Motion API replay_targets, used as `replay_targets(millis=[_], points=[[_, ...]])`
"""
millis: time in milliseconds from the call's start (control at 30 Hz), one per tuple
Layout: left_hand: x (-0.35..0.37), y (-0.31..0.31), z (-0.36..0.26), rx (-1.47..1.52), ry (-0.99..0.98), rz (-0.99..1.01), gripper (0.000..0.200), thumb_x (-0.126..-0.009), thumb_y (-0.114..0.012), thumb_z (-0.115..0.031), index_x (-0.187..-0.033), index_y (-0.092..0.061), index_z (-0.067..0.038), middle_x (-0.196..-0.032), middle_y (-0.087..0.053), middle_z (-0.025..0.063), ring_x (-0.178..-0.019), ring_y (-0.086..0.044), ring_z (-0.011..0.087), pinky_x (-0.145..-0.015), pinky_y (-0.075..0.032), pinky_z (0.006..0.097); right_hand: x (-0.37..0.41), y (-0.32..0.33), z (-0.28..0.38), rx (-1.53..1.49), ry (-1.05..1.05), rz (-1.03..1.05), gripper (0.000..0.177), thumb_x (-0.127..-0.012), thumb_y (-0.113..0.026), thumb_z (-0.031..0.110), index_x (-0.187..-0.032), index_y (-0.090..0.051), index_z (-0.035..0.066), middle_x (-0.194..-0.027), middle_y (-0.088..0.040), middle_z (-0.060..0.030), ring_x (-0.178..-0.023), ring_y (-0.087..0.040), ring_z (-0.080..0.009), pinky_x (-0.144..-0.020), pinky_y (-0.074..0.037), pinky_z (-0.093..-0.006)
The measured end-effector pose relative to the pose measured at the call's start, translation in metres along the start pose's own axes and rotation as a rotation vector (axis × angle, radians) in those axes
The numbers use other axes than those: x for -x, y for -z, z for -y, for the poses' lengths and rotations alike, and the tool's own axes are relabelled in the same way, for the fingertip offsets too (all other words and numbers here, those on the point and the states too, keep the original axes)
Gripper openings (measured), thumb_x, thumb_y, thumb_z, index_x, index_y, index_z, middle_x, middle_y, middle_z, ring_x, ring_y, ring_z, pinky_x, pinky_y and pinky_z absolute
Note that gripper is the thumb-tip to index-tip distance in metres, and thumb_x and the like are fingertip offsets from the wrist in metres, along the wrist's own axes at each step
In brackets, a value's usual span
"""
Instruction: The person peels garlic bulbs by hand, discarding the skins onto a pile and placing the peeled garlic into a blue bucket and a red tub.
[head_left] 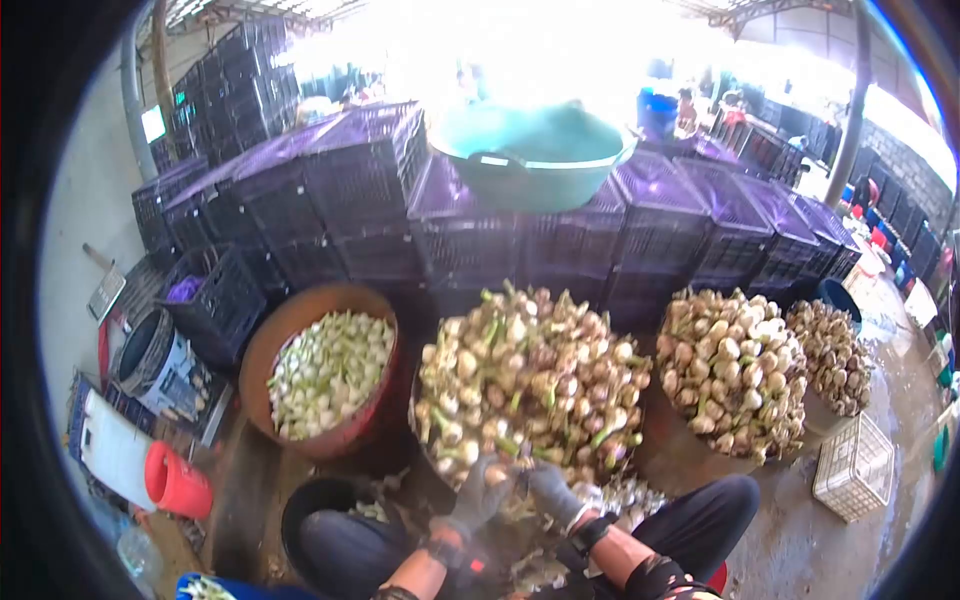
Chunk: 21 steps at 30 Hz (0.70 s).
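Note:
Low in the middle of the head view, my left hand (480, 492), in a grey glove, is closed round a pale bulb (496, 474) that looks like garlic. Close beside it my right hand (552, 492), also gloved, has its fingers curled together; what they hold is too small and blurred to name. Both hands are at the near edge of a large heap of brownish unpeeled bulbs (535, 375), some with green stems. Whitish peelings (625, 497) lie below the hands, between my knees. Left of the heap, a reddish tub (262, 350) contains cleaned white-green bulbs (335, 375).
More bulb heaps (735, 370) stand to the right, near a white crate (855, 468). Purple-black crates (470, 240) form a wall ahead, with a green basin (540, 185) on top. A black bucket (300, 520) sits by my left knee; a red bucket (180, 482) is farther left.

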<state>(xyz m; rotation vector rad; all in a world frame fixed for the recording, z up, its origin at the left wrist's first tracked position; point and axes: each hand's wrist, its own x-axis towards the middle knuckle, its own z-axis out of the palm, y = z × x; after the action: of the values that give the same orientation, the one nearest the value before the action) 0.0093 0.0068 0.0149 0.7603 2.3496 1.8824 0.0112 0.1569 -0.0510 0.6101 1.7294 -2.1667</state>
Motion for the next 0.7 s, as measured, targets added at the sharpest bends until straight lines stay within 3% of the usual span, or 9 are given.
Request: replay_targets(millis=[100,200,300,400,500,600,700], points=[[-0.001,-0.003,-0.009,0.110,0.096,0.003,0.045,-0.081,-0.057,-0.029,-0.112,-0.039,-0.002,-0.087,-0.048,0.0043,-0.077,-0.047,0.0106,-0.068,-0.041,0.0227,0.040,-0.012,0.045,-0.135,0.049,0.016,0.014,-0.079,-0.060,0.012,-0.081,-0.062,-0.001,-0.064,-0.055,0.0000,-0.052,-0.045,-0.0066,-0.047,-0.035,-0.0210],[-0.002,-0.002,-0.003,0.016,0.075,0.028,0.048,-0.080,-0.057,-0.035,-0.111,-0.039,-0.002,-0.090,-0.048,0.0059,-0.079,-0.047,0.0123,-0.070,-0.041,0.0247,0.020,-0.001,0.022,-0.170,0.108,0.107,0.014,-0.079,-0.060,0.013,-0.079,-0.061,-0.001,-0.063,-0.057,-0.0021,-0.053,-0.049,-0.0087,-0.047,-0.037,-0.0232],[-0.002,-0.002,-0.003,-0.116,0.088,0.039,0.058,-0.080,-0.051,-0.045,-0.115,-0.039,0.000,-0.103,-0.051,0.0158,-0.096,-0.050,0.0254,-0.084,-0.038,0.0338,0.016,0.007,0.017,-0.234,0.112,0.155,0.011,-0.079,-0.057,0.008,-0.081,-0.061,-0.002,-0.066,-0.057,-0.0028,-0.056,-0.050,-0.0092,-0.049,-0.038,-0.0237],[-0.003,-0.003,0.012,-0.229,-0.115,0.023,0.051,-0.080,-0.056,-0.039,-0.110,-0.040,-0.002,-0.097,-0.048,0.0109,-0.086,-0.048,0.0174,-0.077,-0.040,0.0291,0.028,0.019,0.023,0.357,0.578,0.257,0.010,-0.078,-0.055,0.004,-0.082,-0.061,-0.003,-0.067,-0.057,-0.0031,-0.058,-0.052,-0.0097,-0.051,-0.040,-0.0236],[0.000,-0.001,0.024,-0.018,0.078,0.126,0.056,-0.080,-0.053,-0.044,-0.115,-0.040,-0.002,-0.101,-0.052,0.0105,-0.092,-0.049,0.0191,-0.082,-0.039,0.0316,0.025,0.024,0.020,0.424,0.599,0.304,0.015,-0.074,-0.052,-0.001,-0.085,-0.062,0.000,-0.072,-0.061,-0.0066,-0.063,-0.053,-0.0131,-0.057,-0.043,-0.0256],[0.005,-0.001,0.060,0.056,0.174,0.196,0.052,-0.080,-0.054,-0.043,-0.112,-0.043,-0.003,-0.099,-0.052,0.0065,-0.089,-0.049,0.0144,-0.079,-0.040,0.0281,0.025,0.024,0.012,0.531,0.665,0.300,0.018,-0.068,-0.053,-0.003,-0.084,-0.062,0.001,-0.071,-0.060,-0.0092,-0.061,-0.054,-0.0162,-0.056,-0.044,-0.0278],[0.011,-0.002,0.055,0.144,0.265,0.173,0.047,-0.080,-0.056,-0.042,-0.106,-0.047,-0.004,-0.094,-0.053,0.0037,-0.086,-0.049,0.0114,-0.076,-0.040,0.0254,0.018,0.026,0.006,0.967,0.741,0.250,0.014,-0.068,-0.053,-0.002,-0.079,-0.061,0.000,-0.068,-0.060,-0.0088,-0.058,-0.054,-0.0160,-0.053,-0.043,-0.0283]])
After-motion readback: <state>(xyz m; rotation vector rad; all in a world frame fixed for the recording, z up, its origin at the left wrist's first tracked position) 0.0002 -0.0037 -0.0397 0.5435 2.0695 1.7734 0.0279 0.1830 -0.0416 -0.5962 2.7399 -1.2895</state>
